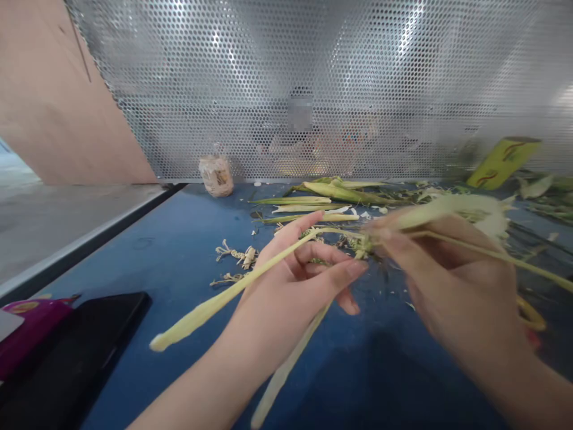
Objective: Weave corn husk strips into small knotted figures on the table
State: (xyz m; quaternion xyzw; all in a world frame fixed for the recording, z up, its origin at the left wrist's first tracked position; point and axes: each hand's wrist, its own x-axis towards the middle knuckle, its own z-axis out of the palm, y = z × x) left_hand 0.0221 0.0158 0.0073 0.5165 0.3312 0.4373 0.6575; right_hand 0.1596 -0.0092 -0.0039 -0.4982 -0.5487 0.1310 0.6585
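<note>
- The left hand (304,280) is in front of the small jar (216,175), much nearer to the person. Its fingers curl shut around a long leaf strip (215,304).
- The long leaf strip slants from the hand down to a spot in front of the jar, above the blue table (179,257).
- The right hand (447,280) is far right of the jar. It looks blurry, but its fingers pinch tight on a thin stem (528,266).
- A leaf pile (340,192) lies just right of the jar.
- A yellow box (501,162) stands far right of the jar.
- A black slab (76,352) lies left of the jar, close to the person.
</note>
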